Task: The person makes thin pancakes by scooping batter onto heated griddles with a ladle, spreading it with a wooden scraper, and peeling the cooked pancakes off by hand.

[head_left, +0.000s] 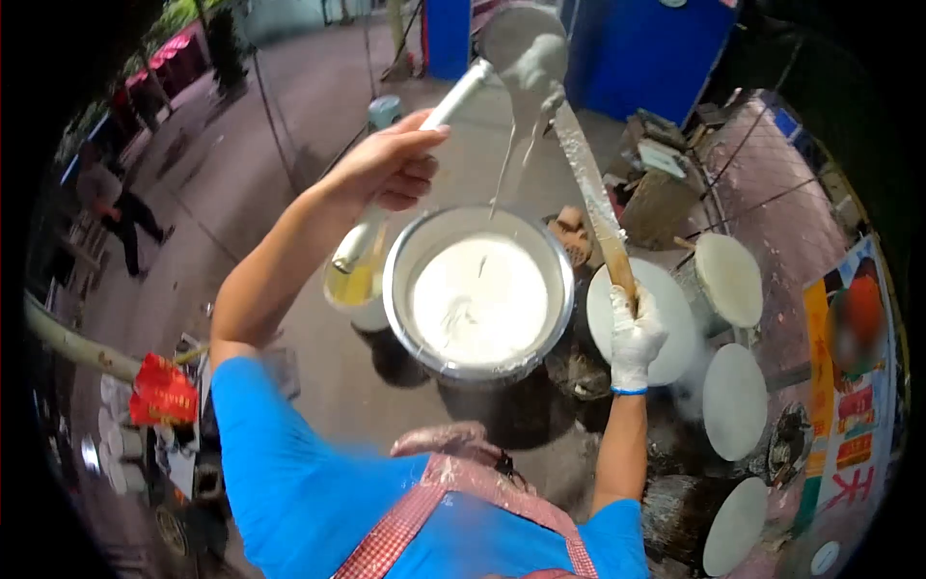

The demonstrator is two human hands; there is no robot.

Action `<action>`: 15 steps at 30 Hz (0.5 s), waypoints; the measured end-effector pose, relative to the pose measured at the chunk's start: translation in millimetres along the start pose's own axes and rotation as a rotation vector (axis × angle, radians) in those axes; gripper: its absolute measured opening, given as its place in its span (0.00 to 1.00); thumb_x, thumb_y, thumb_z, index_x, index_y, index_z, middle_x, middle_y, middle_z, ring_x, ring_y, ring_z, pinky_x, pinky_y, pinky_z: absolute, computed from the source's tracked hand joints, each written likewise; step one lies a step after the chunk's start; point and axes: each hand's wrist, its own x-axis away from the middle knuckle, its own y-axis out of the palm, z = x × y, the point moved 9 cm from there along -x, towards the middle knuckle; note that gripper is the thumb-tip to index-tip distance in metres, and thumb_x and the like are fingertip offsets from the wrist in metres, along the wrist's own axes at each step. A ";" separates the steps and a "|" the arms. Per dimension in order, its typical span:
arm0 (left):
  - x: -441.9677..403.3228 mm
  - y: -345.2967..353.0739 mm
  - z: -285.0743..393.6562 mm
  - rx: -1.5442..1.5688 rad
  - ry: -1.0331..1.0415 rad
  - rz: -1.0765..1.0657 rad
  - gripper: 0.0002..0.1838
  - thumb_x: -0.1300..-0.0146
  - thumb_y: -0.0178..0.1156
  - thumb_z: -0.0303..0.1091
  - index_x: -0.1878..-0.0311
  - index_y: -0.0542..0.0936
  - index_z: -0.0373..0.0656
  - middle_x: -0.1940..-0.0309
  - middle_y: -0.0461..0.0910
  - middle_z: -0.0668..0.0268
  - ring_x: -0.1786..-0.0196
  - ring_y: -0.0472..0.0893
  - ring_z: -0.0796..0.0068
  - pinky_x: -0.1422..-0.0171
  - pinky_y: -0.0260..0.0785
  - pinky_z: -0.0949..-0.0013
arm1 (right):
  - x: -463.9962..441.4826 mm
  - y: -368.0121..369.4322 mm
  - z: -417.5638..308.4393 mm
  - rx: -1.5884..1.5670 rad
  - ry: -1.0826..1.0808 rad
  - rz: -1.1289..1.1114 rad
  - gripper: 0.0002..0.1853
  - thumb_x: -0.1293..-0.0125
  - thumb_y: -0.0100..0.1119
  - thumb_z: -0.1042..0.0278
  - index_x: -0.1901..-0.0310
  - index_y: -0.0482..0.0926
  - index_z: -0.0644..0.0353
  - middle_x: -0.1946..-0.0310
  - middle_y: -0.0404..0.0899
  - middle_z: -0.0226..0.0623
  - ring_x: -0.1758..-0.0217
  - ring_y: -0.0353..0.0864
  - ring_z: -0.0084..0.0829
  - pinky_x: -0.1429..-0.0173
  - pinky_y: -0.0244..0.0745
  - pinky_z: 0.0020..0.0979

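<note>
My left hand (395, 169) is closed around the white handle of a ladle (497, 39) raised above the pot. Thick white batter (540, 63) clings to the ladle's bowl, and thin strands drip from it. My right hand (637, 338), in a white glove, grips the wooden handle of a long flat spatula (586, 179). Batter coats the spatula's blade, and its tip is up by the ladle's bowl; whether they touch I cannot tell. Below both is a wide metal pot (397, 318) holding smooth white batter (482, 289).
Several pale round discs (735, 400) line the right side over dark stoves, with steam nearby. Left of the pot is a container of yellow liquid (355, 285). A red package (164, 391) lies at left. A person (121, 207) is in the far left background.
</note>
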 end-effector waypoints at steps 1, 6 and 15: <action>-0.3 -1.7 15.7 -0.063 0.081 0.014 0.23 0.35 0.51 0.44 0.38 0.58 0.63 0.85 0.53 0.78 0.87 0.53 0.88 0.88 0.44 0.83 | -9.0 -3.3 -2.2 -0.034 -0.053 0.060 0.13 0.44 0.63 0.65 0.59 0.80 0.61 0.78 0.79 0.38 0.80 0.76 0.30 0.74 0.71 0.30; -26.4 -21.1 -62.8 0.020 -0.031 -0.011 0.32 0.38 0.56 0.44 0.34 0.54 0.67 0.84 0.55 0.79 0.87 0.53 0.88 0.89 0.46 0.83 | 85.0 76.2 75.8 -0.763 0.729 -0.336 0.09 0.43 0.63 0.64 0.67 0.79 0.61 0.84 0.69 0.26 0.86 0.65 0.17 0.84 0.59 0.21; -19.8 130.9 -173.8 0.186 -0.542 -0.236 0.09 0.35 0.48 0.33 0.52 0.67 0.56 0.84 0.53 0.76 0.89 0.51 0.89 0.91 0.42 0.84 | 225.2 -112.5 113.5 -0.314 0.961 -0.215 0.14 0.45 0.63 0.62 0.62 0.80 0.62 0.78 0.75 0.27 0.79 0.69 0.15 0.76 0.64 0.21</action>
